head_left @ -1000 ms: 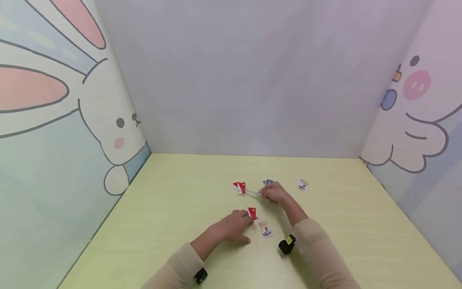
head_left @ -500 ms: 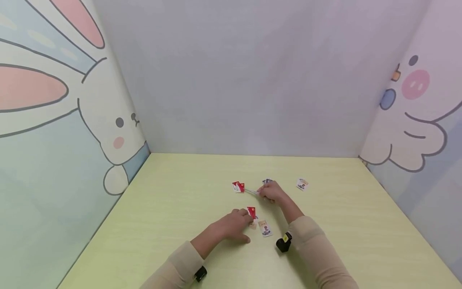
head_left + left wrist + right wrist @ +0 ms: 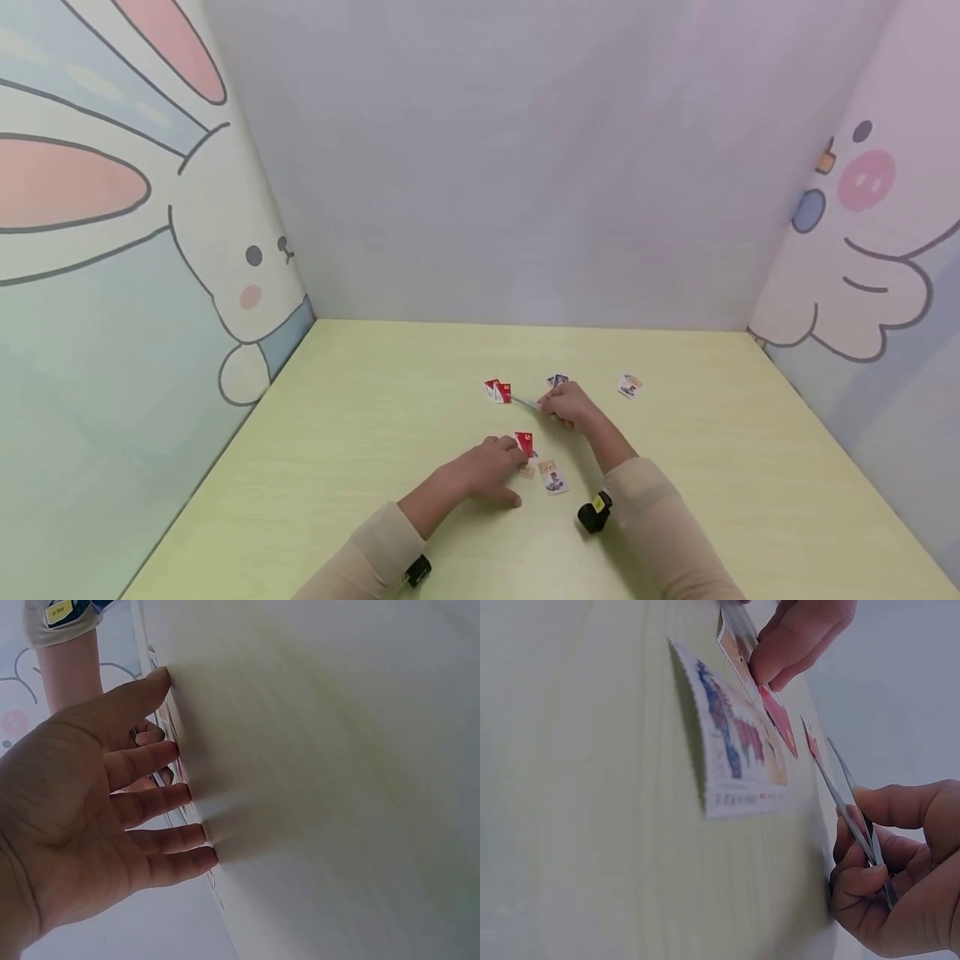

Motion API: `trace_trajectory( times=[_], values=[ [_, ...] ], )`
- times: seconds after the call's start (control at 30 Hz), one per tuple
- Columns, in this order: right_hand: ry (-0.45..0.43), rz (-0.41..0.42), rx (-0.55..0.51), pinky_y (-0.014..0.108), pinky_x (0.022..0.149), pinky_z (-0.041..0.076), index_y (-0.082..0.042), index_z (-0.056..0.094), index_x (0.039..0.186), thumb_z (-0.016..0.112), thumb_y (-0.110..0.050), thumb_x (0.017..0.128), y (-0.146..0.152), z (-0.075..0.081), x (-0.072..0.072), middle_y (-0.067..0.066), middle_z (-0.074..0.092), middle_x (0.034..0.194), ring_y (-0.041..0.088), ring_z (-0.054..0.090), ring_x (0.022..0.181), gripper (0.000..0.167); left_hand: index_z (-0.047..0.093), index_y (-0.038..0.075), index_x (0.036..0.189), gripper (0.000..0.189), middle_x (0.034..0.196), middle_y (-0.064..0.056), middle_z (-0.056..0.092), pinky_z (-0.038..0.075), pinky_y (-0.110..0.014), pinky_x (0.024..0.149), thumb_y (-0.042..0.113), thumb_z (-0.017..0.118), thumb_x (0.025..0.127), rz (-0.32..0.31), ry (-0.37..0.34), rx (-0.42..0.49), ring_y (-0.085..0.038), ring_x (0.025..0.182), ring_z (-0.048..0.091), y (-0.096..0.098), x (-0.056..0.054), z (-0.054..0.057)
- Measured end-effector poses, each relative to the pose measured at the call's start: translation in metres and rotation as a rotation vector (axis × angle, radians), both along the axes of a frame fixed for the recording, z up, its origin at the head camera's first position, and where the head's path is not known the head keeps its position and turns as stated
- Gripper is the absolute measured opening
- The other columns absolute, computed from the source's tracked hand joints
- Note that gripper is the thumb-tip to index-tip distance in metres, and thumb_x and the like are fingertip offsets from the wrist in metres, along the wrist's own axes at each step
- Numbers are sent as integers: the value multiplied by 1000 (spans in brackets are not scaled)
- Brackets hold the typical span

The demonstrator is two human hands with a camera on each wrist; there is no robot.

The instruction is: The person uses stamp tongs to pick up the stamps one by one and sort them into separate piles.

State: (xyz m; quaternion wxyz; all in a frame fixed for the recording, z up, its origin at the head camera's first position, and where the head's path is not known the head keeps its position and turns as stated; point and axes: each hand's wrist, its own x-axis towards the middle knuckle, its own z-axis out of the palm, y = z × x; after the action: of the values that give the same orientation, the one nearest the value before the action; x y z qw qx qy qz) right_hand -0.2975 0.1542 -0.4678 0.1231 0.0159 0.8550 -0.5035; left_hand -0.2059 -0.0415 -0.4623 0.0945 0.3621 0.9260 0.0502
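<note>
Tweezers (image 3: 873,847) are lying between the thumb and curled fingers of the right hand (image 3: 919,900), which is pinching them near the middle of their length, while their two slim tips are standing apart beyond the fingertips. In the head view the tips are pointing leftward at a pair of overlapping red stamps (image 3: 503,393); whether they are touching them, I cannot tell. The left hand (image 3: 483,471) is holding its fingers straight and spread, thumb well apart, with the fingertips resting down at the table (image 3: 375,400) and against the near red stamp (image 3: 524,443). An orange-toned stamp (image 3: 527,472) is lying partly hidden just beside those fingers, and a figured stamp (image 3: 553,477) is lying flat to its right, between the two hands. Beyond the right hand, dark stamps (image 3: 559,380) are overlapping, and pale stamps (image 3: 630,385) are lying farther right.
</note>
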Motion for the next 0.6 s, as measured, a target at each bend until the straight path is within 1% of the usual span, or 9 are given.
trace_trajectory(
  times=[0.13,0.23,0.4,0.5,0.6],
  values=[
    [5,-3,-13,21,38,28,3,69,96,62,-3,82,4,0,3,4,49,55,8,29,39,17,59,16,123,56,123,1,52,41,-28,92,44,73,77,1,2,-6,-18,109,47,1,-1,0],
    [22,-1,-12,21,39,28,3,68,95,62,-4,82,8,-1,5,4,50,56,7,30,40,16,59,16,122,56,121,2,52,42,-28,91,43,74,76,10,-13,1,-17,108,47,1,0,1],
    [42,8,-22,22,40,29,4,68,92,63,-4,82,14,1,8,8,56,62,7,31,41,14,59,16,122,56,120,2,52,43,-28,89,42,75,75,17,-31,9,-17,106,47,0,1,2],
    [39,8,-34,22,41,29,4,68,95,62,-4,83,19,2,11,8,55,63,8,31,42,15,59,16,122,56,120,2,52,42,-28,90,42,75,76,16,-24,8,-17,106,47,1,0,3],
    [18,-9,-48,22,42,29,3,68,96,63,-5,84,24,1,14,6,51,61,8,32,43,15,60,16,123,55,121,2,52,42,-28,91,42,74,76,15,-18,12,-17,108,47,1,0,1]
  ],
)
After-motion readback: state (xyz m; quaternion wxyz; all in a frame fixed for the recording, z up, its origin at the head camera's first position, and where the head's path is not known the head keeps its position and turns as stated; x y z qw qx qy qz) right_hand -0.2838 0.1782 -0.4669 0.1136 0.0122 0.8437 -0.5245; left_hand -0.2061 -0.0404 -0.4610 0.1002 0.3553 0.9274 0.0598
